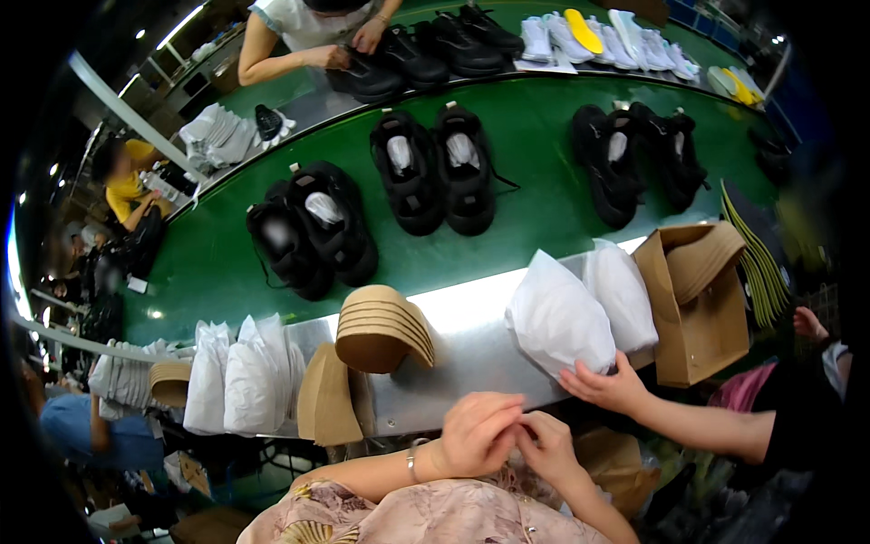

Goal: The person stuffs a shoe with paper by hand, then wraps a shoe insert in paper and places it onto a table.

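Shoe factory: black shoes (408,186), green belt (535,181)

A yellow insole (583,33) sits among white shoes (654,49), upper right.

Lit tube lt (179,27) upper L, pale rail (136,120), grn belt (536,177) w/ metal ledge (467,358)

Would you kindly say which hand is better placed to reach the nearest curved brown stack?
Probably the left hand: it is nearer the curved brown stack, while the right hand lies farther right.
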Demonstrator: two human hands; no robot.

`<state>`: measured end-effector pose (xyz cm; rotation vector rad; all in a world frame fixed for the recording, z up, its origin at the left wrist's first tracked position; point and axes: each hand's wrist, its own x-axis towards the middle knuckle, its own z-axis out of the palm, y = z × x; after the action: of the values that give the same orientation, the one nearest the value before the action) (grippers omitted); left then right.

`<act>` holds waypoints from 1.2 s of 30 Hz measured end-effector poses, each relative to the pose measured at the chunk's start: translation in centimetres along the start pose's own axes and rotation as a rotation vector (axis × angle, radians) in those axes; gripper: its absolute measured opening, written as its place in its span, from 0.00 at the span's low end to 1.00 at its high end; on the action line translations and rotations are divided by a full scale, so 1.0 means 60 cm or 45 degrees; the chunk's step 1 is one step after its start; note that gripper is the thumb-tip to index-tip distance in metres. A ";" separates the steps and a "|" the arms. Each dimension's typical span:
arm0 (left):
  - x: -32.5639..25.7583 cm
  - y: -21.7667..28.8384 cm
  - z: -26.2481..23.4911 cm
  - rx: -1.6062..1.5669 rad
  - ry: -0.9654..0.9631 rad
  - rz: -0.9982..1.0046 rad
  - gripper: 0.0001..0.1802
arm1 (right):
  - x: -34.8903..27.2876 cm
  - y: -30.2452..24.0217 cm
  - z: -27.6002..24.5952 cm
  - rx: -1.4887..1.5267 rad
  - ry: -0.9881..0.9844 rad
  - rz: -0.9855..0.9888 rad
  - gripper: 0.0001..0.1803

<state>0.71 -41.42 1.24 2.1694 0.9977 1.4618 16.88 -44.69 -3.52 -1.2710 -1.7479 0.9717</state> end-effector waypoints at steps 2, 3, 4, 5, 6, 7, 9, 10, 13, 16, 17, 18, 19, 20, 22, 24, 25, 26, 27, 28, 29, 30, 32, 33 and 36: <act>-0.011 0.000 -0.034 0.040 0.023 0.049 0.24 | 0.009 -0.003 0.017 -0.060 -0.083 -0.111 0.05; -0.025 -0.006 -0.041 0.047 0.116 0.020 0.21 | 0.014 -0.004 0.025 -0.096 -0.104 -0.165 0.05; -0.036 -0.009 -0.049 0.066 0.214 -0.002 0.19 | 0.019 -0.010 0.031 -0.092 -0.072 -0.199 0.05; -0.049 -0.020 -0.046 0.066 0.252 -0.016 0.19 | 0.022 -0.016 0.034 -0.114 -0.021 -0.224 0.05; -0.059 -0.018 -0.047 0.054 0.256 -0.035 0.20 | 0.024 -0.024 0.032 -0.132 0.027 -0.257 0.04; -0.070 -0.016 -0.048 0.042 0.264 -0.056 0.20 | 0.023 -0.030 0.029 -0.159 0.087 -0.265 0.04; -0.081 -0.006 -0.060 0.078 0.323 -0.036 0.20 | 0.021 -0.047 0.021 -0.202 0.185 -0.292 0.04; -0.086 -0.002 -0.072 0.073 0.355 -0.032 0.20 | 0.019 -0.055 0.012 -0.259 0.197 -0.254 0.04; -0.061 0.005 -0.110 0.160 0.491 -0.068 0.22 | 0.023 -0.083 0.000 -0.260 0.305 -0.180 0.04; -0.023 0.019 -0.127 0.221 0.586 -0.191 0.23 | 0.020 -0.074 -0.009 -0.460 0.353 -0.268 0.04; -0.023 0.020 -0.128 0.121 0.616 -0.173 0.23 | 0.018 -0.067 -0.012 -0.541 0.433 -0.396 0.04; -0.020 0.020 -0.131 0.021 0.654 -0.143 0.22 | 0.016 -0.076 -0.010 -0.478 0.464 -0.382 0.04; -0.027 0.028 -0.131 -0.084 0.587 -0.196 0.22 | 0.011 -0.086 -0.010 -0.419 0.497 -0.367 0.04; -0.043 0.038 -0.130 -0.190 0.516 -0.248 0.21 | 0.007 -0.094 -0.012 -0.361 0.529 -0.353 0.04; -0.089 0.026 -0.126 -0.138 0.406 -0.287 0.18 | 0.005 -0.099 -0.006 -0.333 0.555 -0.334 0.04; -0.119 0.019 -0.110 -0.099 0.318 -0.359 0.18 | 0.004 -0.084 -0.006 -0.370 0.584 -0.324 0.04; -0.127 0.014 -0.107 -0.026 0.343 -0.358 0.18 | 0.002 -0.077 -0.007 -0.378 0.607 -0.281 0.03; -0.126 0.009 -0.104 0.079 0.397 -0.303 0.17 | -0.001 -0.061 -0.011 -0.423 0.623 -0.245 0.04; -0.119 0.006 -0.110 0.172 0.461 -0.260 0.17 | -0.003 -0.052 -0.008 -0.417 0.597 -0.203 0.04; -0.108 0.002 -0.120 0.269 0.525 -0.218 0.17 | -0.001 -0.046 0.000 -0.410 0.566 -0.165 0.04; -0.089 -0.002 -0.126 0.319 0.571 -0.215 0.17 | 0.005 -0.047 0.006 -0.380 0.547 -0.150 0.04; -0.069 -0.012 -0.139 0.317 0.631 -0.205 0.16 | 0.019 -0.054 0.018 -0.391 0.509 -0.252 0.04; -0.033 -0.015 -0.184 0.350 0.618 -0.292 0.15 | 0.066 -0.077 0.048 -0.398 0.442 -0.468 0.04; -0.018 -0.026 -0.208 0.310 0.581 -0.305 0.14 | 0.091 -0.109 0.061 -0.432 0.408 -0.583 0.05; 0.036 -0.056 -0.248 0.227 0.400 -0.338 0.11 | 0.165 -0.157 0.094 -0.486 0.453 -0.790 0.07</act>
<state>-13.49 -39.06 6.69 1.8592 1.5120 1.6651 5.95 -38.01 3.81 -0.9392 -1.9054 0.0546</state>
